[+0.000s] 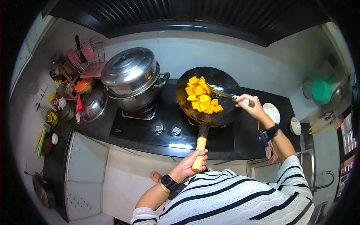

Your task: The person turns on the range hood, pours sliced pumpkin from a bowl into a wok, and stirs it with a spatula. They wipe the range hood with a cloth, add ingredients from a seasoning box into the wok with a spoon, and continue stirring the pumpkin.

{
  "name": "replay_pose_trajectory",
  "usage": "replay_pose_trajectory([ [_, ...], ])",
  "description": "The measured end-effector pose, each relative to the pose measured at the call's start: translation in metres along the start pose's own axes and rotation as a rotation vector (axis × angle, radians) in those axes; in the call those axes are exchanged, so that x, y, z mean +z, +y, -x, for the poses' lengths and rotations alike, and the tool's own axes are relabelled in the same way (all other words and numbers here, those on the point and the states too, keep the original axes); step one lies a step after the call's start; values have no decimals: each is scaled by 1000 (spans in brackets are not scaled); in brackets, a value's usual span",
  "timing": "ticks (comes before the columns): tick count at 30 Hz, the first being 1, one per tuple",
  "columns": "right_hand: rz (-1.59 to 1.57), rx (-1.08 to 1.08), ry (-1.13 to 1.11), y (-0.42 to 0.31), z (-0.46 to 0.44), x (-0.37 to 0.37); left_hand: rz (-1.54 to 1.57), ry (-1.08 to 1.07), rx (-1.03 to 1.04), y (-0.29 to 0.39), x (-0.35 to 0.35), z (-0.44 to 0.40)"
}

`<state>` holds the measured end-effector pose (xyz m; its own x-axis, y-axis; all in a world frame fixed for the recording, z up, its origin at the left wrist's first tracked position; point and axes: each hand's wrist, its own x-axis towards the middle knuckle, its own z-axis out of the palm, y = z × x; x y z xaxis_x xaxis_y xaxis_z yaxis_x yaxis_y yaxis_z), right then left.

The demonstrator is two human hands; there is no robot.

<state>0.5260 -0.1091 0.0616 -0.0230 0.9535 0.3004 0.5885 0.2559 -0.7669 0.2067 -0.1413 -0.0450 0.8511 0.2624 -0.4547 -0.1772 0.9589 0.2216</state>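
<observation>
A dark wok (225,84) sits on the right burner, tilted a little, with orange chunks (203,98) heaped in its left and middle part. My left hand (190,164) is wrapped round the wok's light wooden handle (200,148). My right hand (252,107) grips the handle of a metal spatula (222,93) above the wok's right rim. The spatula's head is against the chunks, partly hidden by them.
A large lidded steamer pot (130,75) stands on the left burner. Further left are a metal bowl (93,105), bottles and a rack. Right of the wok are a white plate (271,112) and a small bowl (295,126); a sink (307,165) lies at lower right.
</observation>
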Motion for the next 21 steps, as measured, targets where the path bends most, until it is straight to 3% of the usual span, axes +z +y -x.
replay_pose_trajectory([
  [3, 510, -404, -192, -64, 10, -9, 14, -1, -4, 0, 1, 0],
  [8, 588, -422, -304, -141, 34, -22, -3, 11, 17, 0, 6, 3],
  [12, 593, -452, -302, -131, 37, 9, -2, 23, 28, -1, 5, 2],
  [15, 576, -379, -221, -97, 25, 28, -10, 39, 35, -1, 7, 3],
  [18, 414, -102, -104, -71, 22, 22, -1, 21, 31, -2, 3, 1],
  [21, 353, 4, -36, -54, 26, 1, 8, 18, 27, -1, 4, 1],
])
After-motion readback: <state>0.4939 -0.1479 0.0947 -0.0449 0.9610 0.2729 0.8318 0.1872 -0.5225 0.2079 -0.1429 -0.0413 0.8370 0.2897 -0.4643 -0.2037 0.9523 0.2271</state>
